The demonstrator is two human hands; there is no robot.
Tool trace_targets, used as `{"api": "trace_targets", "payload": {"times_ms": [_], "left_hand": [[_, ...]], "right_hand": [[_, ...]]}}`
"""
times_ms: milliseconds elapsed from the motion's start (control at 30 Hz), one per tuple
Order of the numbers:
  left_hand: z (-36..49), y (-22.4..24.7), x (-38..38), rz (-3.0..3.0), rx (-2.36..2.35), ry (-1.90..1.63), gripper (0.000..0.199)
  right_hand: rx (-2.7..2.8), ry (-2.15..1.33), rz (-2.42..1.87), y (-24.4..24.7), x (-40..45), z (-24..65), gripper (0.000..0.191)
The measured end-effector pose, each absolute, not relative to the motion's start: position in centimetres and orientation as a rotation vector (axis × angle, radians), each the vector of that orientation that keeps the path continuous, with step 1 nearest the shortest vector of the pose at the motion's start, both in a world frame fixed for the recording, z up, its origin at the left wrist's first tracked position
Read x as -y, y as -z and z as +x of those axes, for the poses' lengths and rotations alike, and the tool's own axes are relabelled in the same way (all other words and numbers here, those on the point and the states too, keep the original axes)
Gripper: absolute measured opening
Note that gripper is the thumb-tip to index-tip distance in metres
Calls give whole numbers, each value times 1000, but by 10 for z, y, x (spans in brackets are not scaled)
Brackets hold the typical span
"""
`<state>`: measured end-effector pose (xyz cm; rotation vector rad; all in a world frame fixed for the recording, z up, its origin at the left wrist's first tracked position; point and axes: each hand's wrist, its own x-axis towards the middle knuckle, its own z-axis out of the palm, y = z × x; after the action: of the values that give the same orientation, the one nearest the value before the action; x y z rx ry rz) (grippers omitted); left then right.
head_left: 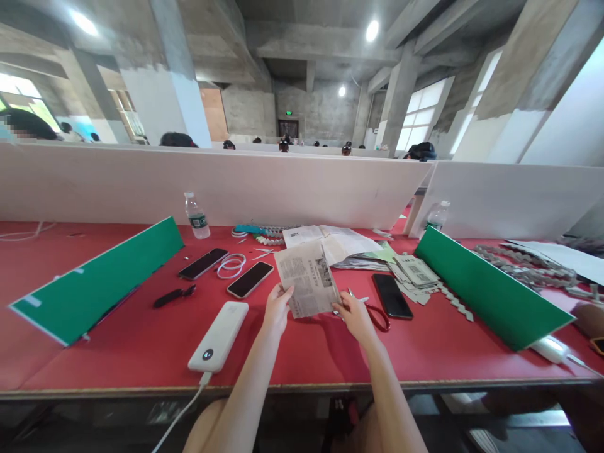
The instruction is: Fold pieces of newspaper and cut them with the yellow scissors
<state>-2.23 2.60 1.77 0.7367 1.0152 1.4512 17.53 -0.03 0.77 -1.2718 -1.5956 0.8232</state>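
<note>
Between my two hands a sheet of newspaper [306, 280] is held up, tilted, above the red table. My left hand [277, 307] pinches its lower left edge, thumb on the front. At the lower right corner my right hand [353, 313] grips the same sheet. Scissors with red handles [381, 319] lie on the table partly behind my right hand. Behind the sheet an opened white paper [346, 242] rests on a stack of papers. Small cut newspaper pieces [415, 272] are piled to the right, beside a black phone [392, 296].
A white power bank [219, 336] with a cable lies at front left, near two phones [250, 279] and a white coiled cable [231, 265]. Green dividers [108, 277] stand on both sides. A water bottle [197, 217] stands by the white partition [236, 182]. People's heads show beyond.
</note>
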Motion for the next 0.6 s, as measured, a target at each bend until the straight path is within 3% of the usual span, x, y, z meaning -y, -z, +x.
{"api": "trace_targets", "payload": {"times_ms": [200, 600], "left_hand": [[-24, -17, -27, 677, -971, -1483, 42], [-17, -36, -18, 777, -865, -1535, 38]], "right_hand": [[1417, -892, -1174, -23, 5, 164, 27], [1426, -875, -1178, -11, 3, 167, 30]]}}
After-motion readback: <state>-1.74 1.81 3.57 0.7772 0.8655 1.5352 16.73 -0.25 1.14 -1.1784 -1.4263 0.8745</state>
